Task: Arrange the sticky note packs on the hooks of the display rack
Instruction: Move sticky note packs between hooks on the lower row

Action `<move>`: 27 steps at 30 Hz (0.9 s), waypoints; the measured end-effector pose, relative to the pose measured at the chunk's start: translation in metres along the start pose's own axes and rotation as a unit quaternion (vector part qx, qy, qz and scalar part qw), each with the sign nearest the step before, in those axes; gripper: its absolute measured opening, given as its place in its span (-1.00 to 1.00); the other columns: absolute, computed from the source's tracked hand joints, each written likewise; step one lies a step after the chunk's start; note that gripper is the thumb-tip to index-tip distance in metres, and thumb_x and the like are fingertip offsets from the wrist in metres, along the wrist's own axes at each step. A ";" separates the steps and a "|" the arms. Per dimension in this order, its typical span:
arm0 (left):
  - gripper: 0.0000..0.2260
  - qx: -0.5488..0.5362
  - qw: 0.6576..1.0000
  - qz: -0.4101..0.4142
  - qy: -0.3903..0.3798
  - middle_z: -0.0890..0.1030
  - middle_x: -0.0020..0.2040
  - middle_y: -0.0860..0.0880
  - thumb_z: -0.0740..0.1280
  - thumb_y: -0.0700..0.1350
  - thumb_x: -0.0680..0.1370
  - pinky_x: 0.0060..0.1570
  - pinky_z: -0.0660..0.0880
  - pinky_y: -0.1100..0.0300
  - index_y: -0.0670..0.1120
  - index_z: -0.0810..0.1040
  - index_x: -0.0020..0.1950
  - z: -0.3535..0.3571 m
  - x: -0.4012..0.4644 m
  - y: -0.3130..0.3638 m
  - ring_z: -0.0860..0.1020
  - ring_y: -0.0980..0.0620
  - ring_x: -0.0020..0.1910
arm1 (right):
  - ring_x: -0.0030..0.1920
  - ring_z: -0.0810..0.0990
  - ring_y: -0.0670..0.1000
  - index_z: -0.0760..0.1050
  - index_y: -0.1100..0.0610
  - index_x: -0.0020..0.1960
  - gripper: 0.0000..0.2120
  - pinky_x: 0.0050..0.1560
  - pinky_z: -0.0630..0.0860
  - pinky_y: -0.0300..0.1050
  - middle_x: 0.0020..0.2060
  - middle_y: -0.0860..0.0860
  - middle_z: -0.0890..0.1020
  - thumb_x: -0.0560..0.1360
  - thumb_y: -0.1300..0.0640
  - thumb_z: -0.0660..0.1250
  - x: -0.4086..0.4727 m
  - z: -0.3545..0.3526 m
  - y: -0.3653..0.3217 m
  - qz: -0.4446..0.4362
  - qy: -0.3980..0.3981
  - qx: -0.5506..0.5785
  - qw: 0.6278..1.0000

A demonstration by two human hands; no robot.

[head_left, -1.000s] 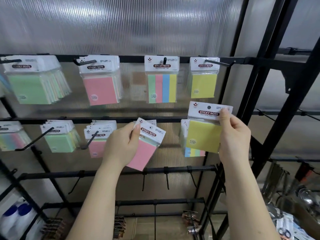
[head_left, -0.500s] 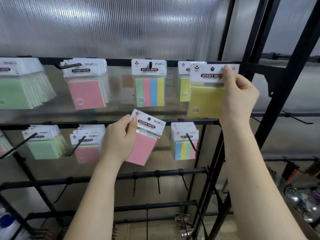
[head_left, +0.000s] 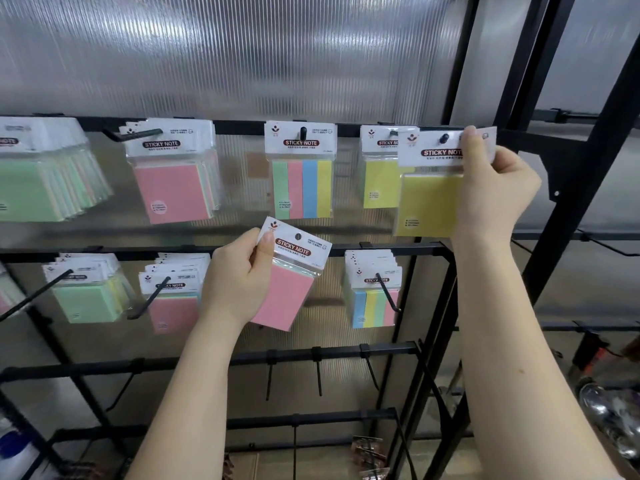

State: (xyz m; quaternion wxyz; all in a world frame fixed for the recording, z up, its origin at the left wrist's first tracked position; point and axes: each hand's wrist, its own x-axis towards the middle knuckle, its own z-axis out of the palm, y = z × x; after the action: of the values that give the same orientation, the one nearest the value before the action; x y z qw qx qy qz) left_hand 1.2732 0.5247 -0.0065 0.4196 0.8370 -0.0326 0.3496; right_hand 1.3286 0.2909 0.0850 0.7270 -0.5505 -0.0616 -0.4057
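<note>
Right hand (head_left: 493, 188) on yellow pack (head_left: 429, 202)

**Camera arrangement: a single head-worn view**

One wide-angle camera, worn on the person's head, faces forward toward the display rack (head_left: 221, 128) at close range, within arm's reach. Both forearms enter from the lower edge of the frame and rise toward the rack. The right hand (head_left: 491, 192) sits upper right; its fingers (head_left: 471, 143) lie at the level of the top rail. The left hand (head_left: 235, 278) sits near the centre, its fingers (head_left: 265, 247) just below the second rail. Lower rails fall beneath both sets of fingers, and the ribbed translucent panel (head_left: 242, 53) behind the rack fills the field above them. Straight bars bow toward the edges. No second view exists, so no region is shared.
</note>
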 end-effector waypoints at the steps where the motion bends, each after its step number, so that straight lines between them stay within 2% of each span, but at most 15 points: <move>1: -0.57 -0.001 1.000 0.001 -0.001 0.56 -0.39 0.16 0.07 0.18 0.56 -0.42 0.34 0.20 -0.13 0.47 -0.20 0.000 0.001 0.000 0.53 0.21 -0.35 | -0.41 0.21 -0.07 0.22 0.09 -0.49 -0.53 -0.39 0.15 -0.21 -0.51 -0.07 0.28 0.48 0.06 0.37 0.001 0.000 0.003 0.000 -0.003 -0.005 1.000; 4: -0.56 -0.004 1.000 0.007 -0.005 0.56 -0.36 0.14 0.06 0.18 0.55 -0.44 0.35 0.25 -0.16 0.49 -0.17 0.002 0.004 0.000 0.54 0.27 -0.34 | -0.38 0.27 -0.07 0.38 0.25 -0.39 -0.60 -0.35 0.20 -0.20 -0.46 0.01 0.36 0.50 0.03 0.36 0.005 0.002 0.011 0.002 -0.013 -0.036 0.999; 7: -0.63 -0.002 1.000 0.014 0.000 0.55 -0.36 0.13 0.09 0.06 0.59 -0.48 0.32 0.37 -0.19 0.49 -0.18 0.004 0.008 -0.002 0.53 0.30 -0.33 | -0.49 0.32 -0.22 0.38 0.11 -0.43 -0.61 -0.40 0.27 -0.35 -0.56 -0.21 0.43 0.54 0.05 0.33 0.011 0.010 0.020 0.018 -0.027 -0.043 0.999; 10: -0.71 -0.002 1.000 0.014 0.001 0.54 -0.37 0.16 0.12 -0.02 0.62 -0.47 0.34 0.40 -0.07 0.47 -0.23 0.005 0.013 -0.003 0.53 0.31 -0.33 | -0.53 0.31 -0.24 0.41 0.04 -0.40 -0.64 -0.46 0.23 -0.41 -0.62 -0.25 0.40 0.56 0.03 0.30 0.023 0.023 0.033 0.033 -0.032 -0.066 0.997; 12: -0.73 -0.007 1.000 0.017 0.001 0.57 -0.38 0.19 0.12 -0.01 0.62 -0.47 0.34 0.41 0.06 0.44 -0.26 0.007 0.017 -0.003 0.53 0.31 -0.33 | -0.47 0.30 -0.22 0.44 0.04 -0.39 -0.64 -0.46 0.24 -0.38 -0.53 -0.19 0.43 0.56 -0.02 0.29 0.034 0.033 0.045 0.046 -0.031 -0.081 0.995; 15: -0.71 0.001 0.999 0.029 0.016 0.56 -0.36 0.34 0.12 0.06 0.60 -0.47 0.32 0.38 0.08 0.39 -0.31 0.009 0.023 -0.003 0.51 0.28 -0.36 | -0.34 0.35 -0.11 0.44 0.07 -0.36 -0.65 -0.36 0.30 -0.28 -0.41 -0.04 0.47 0.54 -0.05 0.32 0.049 0.049 0.060 0.070 -0.029 -0.096 0.992; 17: -0.72 0.007 0.999 0.032 0.026 0.55 -0.35 0.35 0.09 0.09 0.56 -0.48 0.29 0.36 0.08 0.39 -0.32 0.010 0.027 -0.003 0.50 0.27 -0.38 | -0.28 0.41 -0.11 0.42 0.02 -0.36 -0.69 -0.29 0.36 -0.30 -0.38 -0.08 0.49 0.53 -0.01 0.35 0.056 0.057 0.065 0.083 -0.019 -0.091 0.992; 18: -0.73 0.008 0.999 0.035 0.030 0.55 -0.35 0.34 0.09 0.09 0.55 -0.49 0.27 0.36 0.08 0.40 -0.31 0.010 0.028 -0.003 0.49 0.26 -0.38 | -0.24 0.46 -0.11 0.45 0.00 -0.32 -0.75 -0.25 0.39 -0.32 -0.34 -0.10 0.52 0.52 0.01 0.36 0.058 0.060 0.066 0.083 -0.015 -0.088 0.993; 20: -0.71 0.003 0.999 0.040 0.034 0.56 -0.37 0.27 0.09 0.09 0.55 -0.48 0.26 0.36 0.02 0.45 -0.28 0.010 0.030 -0.005 0.49 0.26 -0.39 | -0.13 0.54 -0.10 0.53 0.04 -0.11 -0.90 -0.16 0.42 -0.37 -0.19 -0.09 0.58 0.49 0.03 0.39 0.059 0.063 0.072 0.075 -0.003 -0.081 0.994; 22: -0.64 0.001 0.998 0.042 0.040 0.56 -0.40 0.16 0.09 0.09 0.55 -0.47 0.28 0.31 -0.11 0.50 -0.23 0.010 0.031 -0.006 0.50 0.25 -0.38 | -0.04 0.56 -0.11 0.52 0.09 0.08 -0.77 -0.08 0.44 -0.42 -0.05 -0.05 0.61 0.46 0.07 0.42 0.053 0.062 0.078 0.056 0.008 -0.069 0.996; 25: -0.62 -0.006 0.998 0.044 0.043 0.55 -0.38 0.14 0.09 0.08 0.55 -0.47 0.30 0.30 -0.16 0.51 -0.19 0.008 0.031 -0.006 0.52 0.22 -0.35 | 0.07 0.55 -0.09 0.50 0.14 0.17 -0.63 0.10 0.45 -0.29 0.08 -0.01 0.60 0.42 0.07 0.45 0.042 0.062 0.090 0.035 0.016 -0.091 0.995; 27: -0.61 -0.005 0.998 0.041 0.042 0.57 -0.35 0.13 0.08 0.09 0.55 -0.43 0.34 0.20 -0.17 0.52 -0.17 0.007 0.029 -0.004 0.53 0.16 -0.31 | 0.08 0.53 -0.08 0.48 0.15 0.22 -0.57 0.09 0.41 -0.30 0.11 0.00 0.56 0.41 0.03 0.46 0.040 0.063 0.092 0.043 0.024 -0.114 0.992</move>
State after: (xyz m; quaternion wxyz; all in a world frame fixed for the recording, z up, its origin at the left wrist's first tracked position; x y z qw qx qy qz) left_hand 1.3007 0.5296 0.0058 0.4101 0.8175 -0.0516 0.4011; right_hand 1.4376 0.3300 0.0619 0.6775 -0.6219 0.0267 -0.3917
